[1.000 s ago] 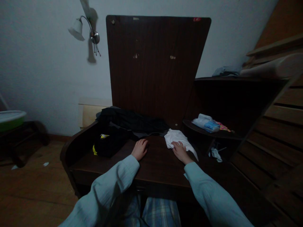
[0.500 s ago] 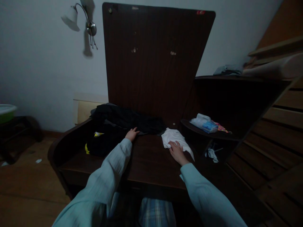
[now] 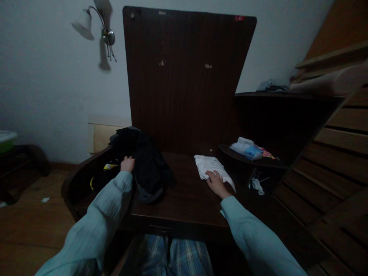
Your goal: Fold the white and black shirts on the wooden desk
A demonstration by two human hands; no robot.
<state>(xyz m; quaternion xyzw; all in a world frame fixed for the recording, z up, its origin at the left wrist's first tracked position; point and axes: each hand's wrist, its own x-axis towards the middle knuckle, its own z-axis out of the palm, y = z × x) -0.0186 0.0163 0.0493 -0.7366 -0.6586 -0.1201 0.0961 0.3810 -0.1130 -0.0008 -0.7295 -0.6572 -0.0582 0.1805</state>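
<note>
My left hand (image 3: 128,164) has its fingers curled at black cloth on the left of the dark wooden desk (image 3: 181,199); its fingertips are partly hidden. Just right of it, a black garment with grey parts (image 3: 151,172) lies bunched, one end toward the front edge. Left of that hand is a black cloth item with yellow and white patches (image 3: 110,166). My right hand (image 3: 216,184) rests with fingers spread on the near part of a folded white garment (image 3: 209,165).
A side shelf (image 3: 258,165) at right holds a plastic-wrapped packet (image 3: 247,147), with crumpled white material (image 3: 257,186) below. A tall dark panel (image 3: 184,84) stands behind the desk. A wall lamp (image 3: 84,25) hangs upper left. Wooden slats (image 3: 330,153) border the right.
My left hand has moved left along the desk. The black garment has shifted from along the back panel to a bunched heap nearer the front. My right hand stays on the white garment.
</note>
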